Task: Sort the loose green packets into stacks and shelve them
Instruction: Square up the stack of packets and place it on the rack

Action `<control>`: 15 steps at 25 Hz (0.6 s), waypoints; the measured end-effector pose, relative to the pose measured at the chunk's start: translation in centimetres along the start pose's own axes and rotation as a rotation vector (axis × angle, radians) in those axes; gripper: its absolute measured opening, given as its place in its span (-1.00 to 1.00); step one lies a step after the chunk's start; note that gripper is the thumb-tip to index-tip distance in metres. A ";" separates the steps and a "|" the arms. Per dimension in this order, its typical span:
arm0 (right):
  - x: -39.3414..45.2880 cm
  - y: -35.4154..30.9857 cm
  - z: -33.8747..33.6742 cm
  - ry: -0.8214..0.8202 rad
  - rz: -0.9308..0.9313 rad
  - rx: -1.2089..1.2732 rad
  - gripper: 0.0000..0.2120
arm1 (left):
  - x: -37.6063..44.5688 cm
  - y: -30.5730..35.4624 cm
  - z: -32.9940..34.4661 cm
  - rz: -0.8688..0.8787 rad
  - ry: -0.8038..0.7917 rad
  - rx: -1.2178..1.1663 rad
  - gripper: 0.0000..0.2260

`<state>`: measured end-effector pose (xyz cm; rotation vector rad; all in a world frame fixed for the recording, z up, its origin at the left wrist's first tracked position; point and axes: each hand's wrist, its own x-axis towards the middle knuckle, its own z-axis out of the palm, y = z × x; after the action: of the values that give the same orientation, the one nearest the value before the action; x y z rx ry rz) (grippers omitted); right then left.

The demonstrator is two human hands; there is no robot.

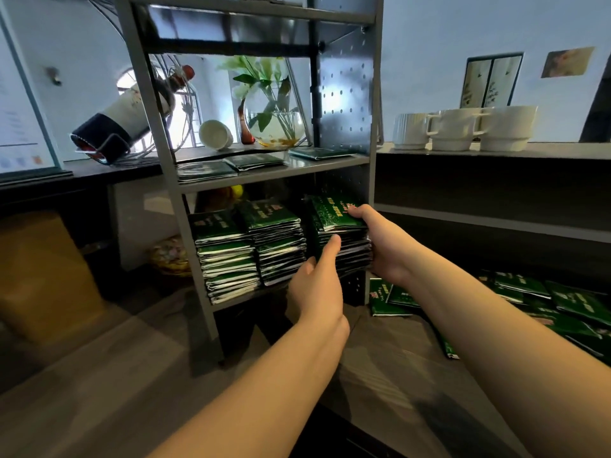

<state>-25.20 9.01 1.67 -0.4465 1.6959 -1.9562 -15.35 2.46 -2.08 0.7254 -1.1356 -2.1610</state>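
We hold a tall stack of glossy green foil packets (pixel 342 233) between both hands at the right end of the lower tier of the grey metal rack (pixel 185 193). Our right hand (pixel 380 246) clasps its right side, thumb curled over the top packet; our left hand (pixel 319 285) presses straight fingers against its front left edge. The stack sits upright, its packets lying flat and long axis running back into the shelf.

The move, we judge, turns on the narrow gap. The stack stands just beside the middle packet pile (pixel 279 246) on its left and close to the rack's right post, so it should go straight back. Loose green packets (pixel 529 299) lie on the wooden counter (pixel 132 375) to our right, nearer the right hand.
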 end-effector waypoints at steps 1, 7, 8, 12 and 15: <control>0.2 0.0 0.2 0.002 -0.009 -0.017 -0.52 | 0.1 -0.3 -0.2 0.007 0.016 -0.012 -0.77; 1.2 -0.1 1.4 0.016 -0.049 -0.052 -0.63 | 1.3 -1.5 -1.6 0.047 0.132 -0.065 -0.66; 1.3 -0.1 1.5 0.006 -0.048 -0.052 -0.63 | 1.5 -1.6 -1.8 0.050 0.147 -0.049 -0.69; 1.7 0.0 1.6 0.029 -0.054 -0.058 -0.62 | 2.3 -2.3 -2.3 0.046 0.180 -0.077 -0.81; 2.4 0.3 2.0 0.062 -0.131 -0.092 -0.58 | 2.8 -2.5 -2.4 0.077 0.202 -0.095 -0.84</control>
<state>-26.00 5.96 1.57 -0.5484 1.8440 -2.0080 -16.23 0.33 -5.98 0.8225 -0.9348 -2.0116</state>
